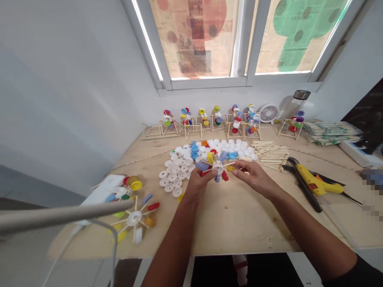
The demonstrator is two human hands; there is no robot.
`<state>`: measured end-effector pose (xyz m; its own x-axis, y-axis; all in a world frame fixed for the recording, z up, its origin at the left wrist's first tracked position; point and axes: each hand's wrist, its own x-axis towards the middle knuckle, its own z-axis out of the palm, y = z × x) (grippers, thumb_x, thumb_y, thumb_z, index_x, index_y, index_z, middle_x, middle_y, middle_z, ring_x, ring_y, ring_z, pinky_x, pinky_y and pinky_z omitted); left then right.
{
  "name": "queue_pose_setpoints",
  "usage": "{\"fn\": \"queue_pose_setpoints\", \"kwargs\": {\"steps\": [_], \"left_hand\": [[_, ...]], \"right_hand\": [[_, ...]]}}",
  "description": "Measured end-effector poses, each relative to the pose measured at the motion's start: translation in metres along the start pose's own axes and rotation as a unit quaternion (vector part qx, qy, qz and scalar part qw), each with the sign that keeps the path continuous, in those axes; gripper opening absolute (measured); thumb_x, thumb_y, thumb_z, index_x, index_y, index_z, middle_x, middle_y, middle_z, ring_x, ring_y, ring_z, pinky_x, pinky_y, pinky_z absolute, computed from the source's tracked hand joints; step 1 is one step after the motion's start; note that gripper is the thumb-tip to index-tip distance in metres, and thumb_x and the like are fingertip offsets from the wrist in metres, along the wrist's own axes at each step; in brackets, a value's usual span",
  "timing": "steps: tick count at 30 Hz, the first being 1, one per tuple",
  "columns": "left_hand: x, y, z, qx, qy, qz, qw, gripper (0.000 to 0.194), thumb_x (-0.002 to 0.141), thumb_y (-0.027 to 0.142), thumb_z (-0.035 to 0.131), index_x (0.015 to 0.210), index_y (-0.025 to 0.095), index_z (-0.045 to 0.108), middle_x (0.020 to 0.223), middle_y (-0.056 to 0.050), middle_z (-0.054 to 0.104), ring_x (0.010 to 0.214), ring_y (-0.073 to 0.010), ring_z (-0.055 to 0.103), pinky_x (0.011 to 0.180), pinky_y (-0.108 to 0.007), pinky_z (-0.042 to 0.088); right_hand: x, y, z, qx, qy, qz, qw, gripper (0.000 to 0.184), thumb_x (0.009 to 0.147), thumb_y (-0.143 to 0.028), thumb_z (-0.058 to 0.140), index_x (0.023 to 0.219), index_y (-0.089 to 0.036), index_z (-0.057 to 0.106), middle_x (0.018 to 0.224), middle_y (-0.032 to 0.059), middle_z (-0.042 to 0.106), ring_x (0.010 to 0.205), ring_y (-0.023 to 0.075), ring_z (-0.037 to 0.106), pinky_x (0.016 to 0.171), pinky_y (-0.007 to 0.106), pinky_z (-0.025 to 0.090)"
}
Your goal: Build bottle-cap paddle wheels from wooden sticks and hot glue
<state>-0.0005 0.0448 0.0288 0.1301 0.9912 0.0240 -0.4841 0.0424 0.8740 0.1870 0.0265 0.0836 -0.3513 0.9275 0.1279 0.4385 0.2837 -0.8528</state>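
Over the middle of the tabletop [233,217], just on the near side of the loose white caps [176,171], you hold one cap wheel [217,169]; your left hand [196,184] is closed around its left side, with the thumb against the white hub [217,170]; your right hand [254,175] has thumb and fingers brought together on the yellow cap [231,168] at the right side of the wheel.

This wheel should be very light, so a small force is enough for you; its wooden sticks [228,164] look stiff but thin, and they could snap or turn loose at the hub if you bend them sideways; the coloured caps [222,156] are probably smooth plastic, a little slippery, so it is better to pinch each one by its rim; for steady support, the hub seems the safest place to hold, because all sticks meet there.

To the left lies another wheel [134,218], flat and apart from your hands; to the right, beyond your right hand, lie the pile of sticks [271,153] and the yellow glue gun [318,181].
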Motion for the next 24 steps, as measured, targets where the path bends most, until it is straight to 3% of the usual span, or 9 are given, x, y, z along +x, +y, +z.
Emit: {"fn": "queue_pose_setpoints", "kwargs": {"steps": [8, 19, 24], "left_hand": [[-0.0004, 0.0013, -0.0004, 0.006, -0.003, 0.005, 1.000, 0.033, 0.054, 0.026, 0.083, 0.083, 0.015, 0.071, 0.082, -0.007, 0.071, 0.077, -0.0205, 0.063, 0.067, -0.029, 0.046], [-0.0010, 0.0011, -0.0008, 0.018, 0.003, 0.001, 1.000, 0.032, 0.056, 0.027, 0.082, 0.084, 0.015, 0.071, 0.079, -0.005, 0.071, 0.073, -0.0177, 0.062, 0.066, -0.028, 0.046], [-0.0022, 0.0024, 0.0010, 0.038, -0.007, 0.001, 0.999, 0.030, 0.056, 0.028, 0.082, 0.080, 0.014, 0.071, 0.077, -0.005, 0.069, 0.067, -0.0164, 0.060, 0.060, -0.026, 0.044]], "right_hand": [[0.0018, 0.0045, 0.0047, 0.013, 0.004, -0.013, 1.000, 0.032, 0.086, -0.040, 0.050, 0.106, -0.022, 0.067, 0.096, 0.0033, 0.066, 0.085, 0.0174, 0.055, 0.071, 0.028, 0.042], [-0.0003, 0.0040, 0.0094, 0.022, 0.017, 0.011, 1.000, 0.031, 0.084, -0.041, 0.052, 0.098, -0.019, 0.068, 0.090, 0.0039, 0.067, 0.080, 0.0168, 0.056, 0.070, 0.028, 0.042], [-0.0025, 0.0063, 0.0007, 0.051, 0.074, 0.050, 0.995, 0.037, 0.080, -0.042, 0.058, 0.109, -0.020, 0.065, 0.098, 0.0051, 0.067, 0.089, 0.0190, 0.059, 0.079, 0.032, 0.044]]}}
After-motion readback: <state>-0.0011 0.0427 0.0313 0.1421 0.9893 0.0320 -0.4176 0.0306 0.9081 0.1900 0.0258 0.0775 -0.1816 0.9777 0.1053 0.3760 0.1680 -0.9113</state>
